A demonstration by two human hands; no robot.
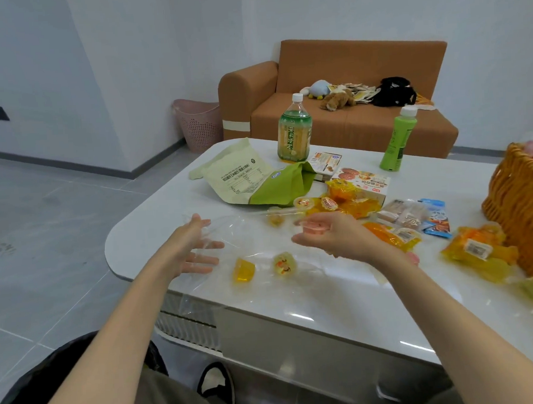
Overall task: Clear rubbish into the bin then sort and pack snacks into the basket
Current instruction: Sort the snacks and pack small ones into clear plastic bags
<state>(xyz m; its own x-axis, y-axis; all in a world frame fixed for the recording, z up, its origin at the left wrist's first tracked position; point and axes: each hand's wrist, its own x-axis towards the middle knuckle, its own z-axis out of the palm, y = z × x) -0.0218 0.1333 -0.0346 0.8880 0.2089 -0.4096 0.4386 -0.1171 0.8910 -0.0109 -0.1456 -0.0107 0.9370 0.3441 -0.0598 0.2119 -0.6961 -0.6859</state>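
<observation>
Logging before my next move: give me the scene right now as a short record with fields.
left hand: open, fingers spread on clear plastic film
right hand: palm up, holding small pink-lidded cup
jelly cups: two loose on the table, nearer than the hands
wicker basket: at the table's right end
green bottles: two, upright, far side

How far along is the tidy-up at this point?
Early. Done: only something pink shows in the basket. In hand: the right hand holds a jelly cup; the left hand touches the clear plastic bag. Left: a yellow jelly cup, the green bag, a box and packets lie on the table.
</observation>
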